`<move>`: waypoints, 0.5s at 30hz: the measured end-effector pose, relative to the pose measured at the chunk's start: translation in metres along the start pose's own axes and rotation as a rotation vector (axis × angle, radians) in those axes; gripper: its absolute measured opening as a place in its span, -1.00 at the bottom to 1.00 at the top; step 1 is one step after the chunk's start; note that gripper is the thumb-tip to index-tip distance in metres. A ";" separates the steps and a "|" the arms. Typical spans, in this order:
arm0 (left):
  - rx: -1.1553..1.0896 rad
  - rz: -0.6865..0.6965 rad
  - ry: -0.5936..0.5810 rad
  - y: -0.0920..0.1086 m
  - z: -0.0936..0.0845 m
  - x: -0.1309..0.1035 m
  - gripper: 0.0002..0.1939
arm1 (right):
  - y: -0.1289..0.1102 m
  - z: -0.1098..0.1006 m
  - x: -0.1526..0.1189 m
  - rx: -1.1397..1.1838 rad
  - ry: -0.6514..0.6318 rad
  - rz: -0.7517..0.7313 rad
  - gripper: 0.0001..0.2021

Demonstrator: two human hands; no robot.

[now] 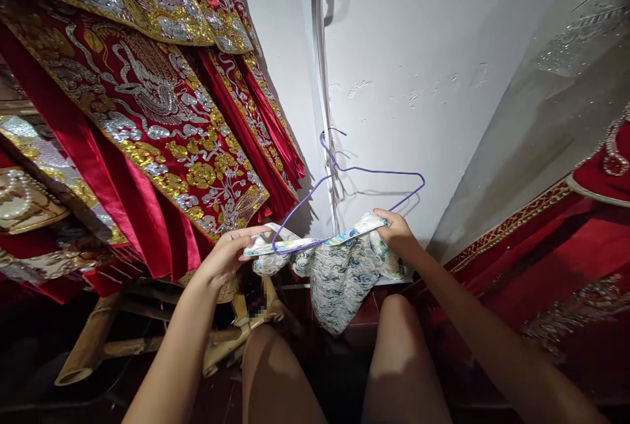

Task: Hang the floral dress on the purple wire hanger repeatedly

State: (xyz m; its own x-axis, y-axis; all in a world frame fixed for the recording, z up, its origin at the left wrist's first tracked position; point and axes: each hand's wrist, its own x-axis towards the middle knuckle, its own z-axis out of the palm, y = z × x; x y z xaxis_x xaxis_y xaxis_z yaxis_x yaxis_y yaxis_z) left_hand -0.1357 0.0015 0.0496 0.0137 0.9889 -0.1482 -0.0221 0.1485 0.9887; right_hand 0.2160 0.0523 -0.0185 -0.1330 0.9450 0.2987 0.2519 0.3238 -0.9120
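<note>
A purple wire hanger (378,171) is in front of me, its hook up near the wall and its lower bar partly inside a patterned garment. The garment (339,279) is white with blue, green and yellow swirls, and its lower part hangs down between my knees. My left hand (229,253) pinches the garment's edge by the hanger's left corner. At the other end, my right hand (396,233) grips the garment's upper right edge, close to the hanger's right arm. The edge is stretched between both hands.
Red costumes with gold and silver embroidery (187,122) hang at the left. Below them stands a bamboo frame (93,332). A white wall (418,69) with a vertical strip (319,50) rises ahead. Red beaded cloth (566,247) covers the right side.
</note>
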 end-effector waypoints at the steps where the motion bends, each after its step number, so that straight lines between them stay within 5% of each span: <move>1: 0.012 -0.012 -0.024 -0.001 -0.001 -0.004 -0.59 | 0.002 0.003 0.001 0.004 -0.003 0.008 -0.94; 9: 0.178 -0.071 -0.230 0.014 0.006 -0.029 -0.61 | 0.007 0.018 0.004 0.024 0.035 0.056 -0.90; 15: 0.245 -0.029 -0.134 0.005 0.005 -0.032 -0.63 | 0.009 0.016 0.004 0.003 0.020 0.021 -0.86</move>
State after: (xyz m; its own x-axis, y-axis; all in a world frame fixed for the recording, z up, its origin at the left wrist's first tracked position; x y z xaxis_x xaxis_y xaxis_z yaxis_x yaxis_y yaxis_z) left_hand -0.1309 -0.0295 0.0593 0.1428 0.9716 -0.1885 0.2227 0.1540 0.9626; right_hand 0.2024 0.0581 -0.0301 -0.1083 0.9523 0.2852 0.2514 0.3038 -0.9190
